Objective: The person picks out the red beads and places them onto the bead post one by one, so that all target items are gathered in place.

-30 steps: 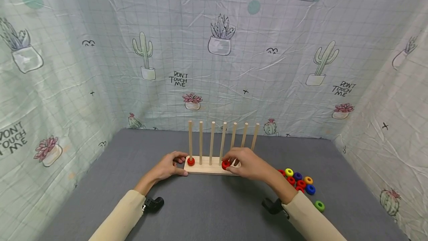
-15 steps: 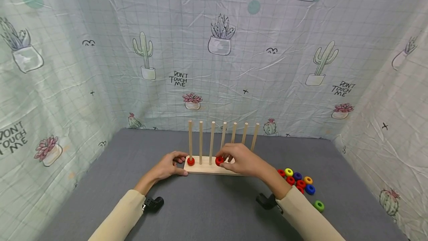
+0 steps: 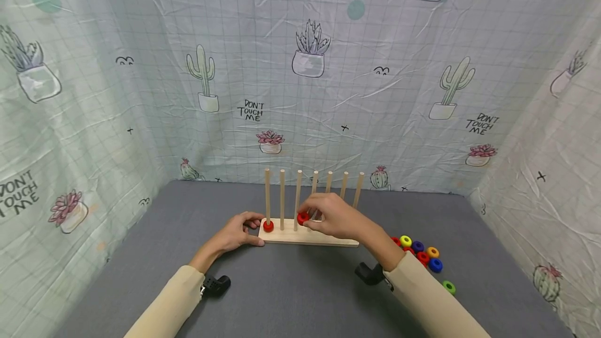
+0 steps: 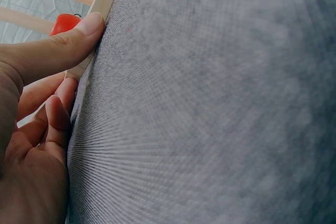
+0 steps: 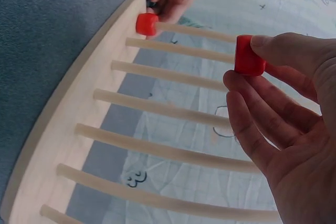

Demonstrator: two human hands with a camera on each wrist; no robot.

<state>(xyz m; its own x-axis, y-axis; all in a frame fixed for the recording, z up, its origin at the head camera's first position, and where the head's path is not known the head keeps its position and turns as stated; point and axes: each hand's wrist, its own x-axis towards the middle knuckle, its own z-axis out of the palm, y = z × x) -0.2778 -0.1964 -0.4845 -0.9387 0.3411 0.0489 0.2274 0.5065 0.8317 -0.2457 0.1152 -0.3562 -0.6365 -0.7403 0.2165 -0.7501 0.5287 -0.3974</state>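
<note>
A pale wooden peg board (image 3: 300, 238) stands on the table with a row of upright pegs. My left hand (image 3: 237, 232) grips its left end, thumb at the front corner and fingers behind. One red ring (image 3: 268, 226) sits at the foot of the leftmost peg. Between thumb and fingers, my right hand (image 3: 335, 216) pinches another red ring (image 5: 250, 56), held up off the base near the middle pegs. In the right wrist view this ring is seen edge-on, its hole hidden. The left wrist view shows the left thumb (image 4: 89, 24) against the board's edge.
Loose rings lie right of the board, among them a yellow ring (image 3: 405, 241), an orange ring (image 3: 432, 252), a blue ring (image 3: 435, 265) and a green ring (image 3: 449, 287). The right forearm partly covers the red ones. A printed curtain (image 3: 310, 103) hangs behind the grey table (image 3: 291, 296).
My right hand has moved left and upward with the red ring, away from the board's right part, uncovering its right end. The left hand has stayed in place.
</note>
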